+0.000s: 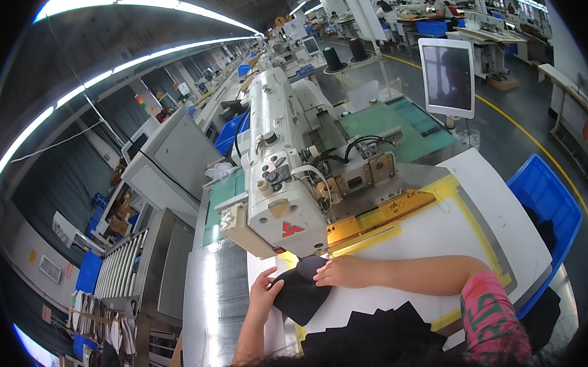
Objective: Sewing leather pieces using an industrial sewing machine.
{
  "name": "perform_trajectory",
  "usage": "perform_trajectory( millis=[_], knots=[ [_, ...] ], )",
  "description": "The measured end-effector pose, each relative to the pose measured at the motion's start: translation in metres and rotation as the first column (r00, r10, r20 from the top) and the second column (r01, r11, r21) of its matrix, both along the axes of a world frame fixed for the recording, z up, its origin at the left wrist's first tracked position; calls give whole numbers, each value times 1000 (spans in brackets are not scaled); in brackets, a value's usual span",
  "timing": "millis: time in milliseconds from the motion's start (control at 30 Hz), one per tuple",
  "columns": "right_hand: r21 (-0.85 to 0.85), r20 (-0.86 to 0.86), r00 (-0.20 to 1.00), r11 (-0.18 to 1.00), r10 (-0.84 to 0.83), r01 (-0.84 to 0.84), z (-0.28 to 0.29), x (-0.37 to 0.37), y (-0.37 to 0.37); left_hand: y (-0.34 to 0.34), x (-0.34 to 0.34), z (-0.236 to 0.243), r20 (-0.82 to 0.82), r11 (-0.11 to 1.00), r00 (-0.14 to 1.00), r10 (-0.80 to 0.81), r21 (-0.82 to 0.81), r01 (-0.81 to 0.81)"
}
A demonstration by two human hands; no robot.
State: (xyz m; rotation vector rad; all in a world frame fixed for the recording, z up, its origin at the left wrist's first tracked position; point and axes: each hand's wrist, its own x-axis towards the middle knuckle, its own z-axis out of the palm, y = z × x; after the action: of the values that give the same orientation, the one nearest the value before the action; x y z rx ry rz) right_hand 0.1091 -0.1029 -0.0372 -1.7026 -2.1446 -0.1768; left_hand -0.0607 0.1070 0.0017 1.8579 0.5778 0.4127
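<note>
A black fabric piece (303, 297) lies under the front end of a white industrial sewing machine (269, 149). My left hand (265, 289) pinches its left edge between thumb and fingers. Across its upper right part rests my right hand (336, 271), fingertips pressed together on the cloth; the forearm comes in from the right in a pink patterned sleeve. Nearest me, a fanned pile of black fabric pieces (379, 331) lies on the white work surface (477, 249). The machine head hides the needle area.
An orange-yellow template bar (382, 216) lies just beyond my right hand, bordered by yellow tape. At the right stands a blue bin (539, 196) with dark cloth inside. A tablet (447, 78) and dark thread cones (334, 60) stand behind; a roller rack (122, 261) is at left.
</note>
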Motion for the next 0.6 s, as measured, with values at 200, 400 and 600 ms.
perform_trajectory(
  millis=[200,400,600],
  knots=[
    [224,85,975,949,207,-221,-9,-9,3,-5,28,31,-146,822,911,-386,-503,267],
    [77,-39,989,988,140,-137,-6,-7,0,3,33,2,50,981,995,-90,177,79],
    [-61,3,990,988,-143,143,3,-6,8,10,28,-14,73,873,994,84,475,-108]
  ],
)
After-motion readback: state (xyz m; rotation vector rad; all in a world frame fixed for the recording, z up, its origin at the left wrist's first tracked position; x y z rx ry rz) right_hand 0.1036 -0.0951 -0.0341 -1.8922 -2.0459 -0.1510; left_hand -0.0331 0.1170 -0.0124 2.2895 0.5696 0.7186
